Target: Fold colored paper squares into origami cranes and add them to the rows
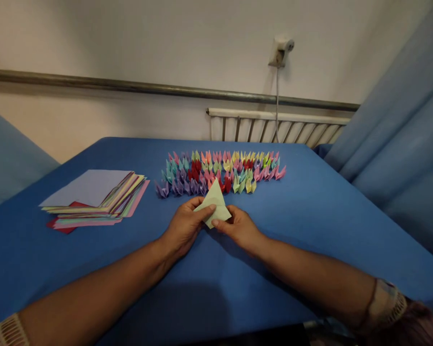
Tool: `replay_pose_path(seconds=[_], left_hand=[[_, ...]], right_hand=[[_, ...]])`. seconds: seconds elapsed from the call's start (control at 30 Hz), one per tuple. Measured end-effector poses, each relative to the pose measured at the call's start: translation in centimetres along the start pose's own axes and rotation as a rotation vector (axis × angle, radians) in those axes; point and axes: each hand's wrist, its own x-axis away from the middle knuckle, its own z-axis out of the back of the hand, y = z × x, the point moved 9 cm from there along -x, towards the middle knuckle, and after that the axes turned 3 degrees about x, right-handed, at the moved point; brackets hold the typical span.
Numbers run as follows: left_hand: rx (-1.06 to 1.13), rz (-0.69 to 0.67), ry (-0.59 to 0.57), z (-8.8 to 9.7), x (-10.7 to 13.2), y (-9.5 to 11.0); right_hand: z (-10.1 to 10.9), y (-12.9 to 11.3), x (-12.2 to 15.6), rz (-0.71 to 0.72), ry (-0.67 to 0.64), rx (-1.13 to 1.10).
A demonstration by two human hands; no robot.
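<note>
A pale green folded paper (pixel 215 201), pointed at the top, stands just above the blue table (pixel 310 216) near its middle. My left hand (pixel 183 226) pinches its left side, thumb laid over the front. My right hand (pixel 238 227) grips its lower right corner with closed fingers. Both forearms reach in from the bottom edge. Right behind the paper lie several rows of small folded paper pieces (pixel 220 172) in many colours.
A fanned stack of coloured paper sheets (pixel 94 198) lies on the table's left side. Behind the table are a metal rail (pixel 137 86), a white radiator (pixel 274 127) and a wall plug with cable (pixel 281 50). A blue curtain (pixel 400 134) hangs at the right.
</note>
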Motion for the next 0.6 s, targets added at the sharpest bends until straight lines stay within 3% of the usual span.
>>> replay_pose_path(seconds=[0.3, 0.6], left_hand=[[0.011, 0.061, 0.006, 0.3, -0.5, -1.3], [-0.064, 0.076, -0.001, 0.4, -0.5, -1.6]], right_hand=[[2.4, -0.3, -1.2, 0.033, 0.083, -0.196], [2.6, -0.1, -1.3, -0.01, 0.013, -0.066]])
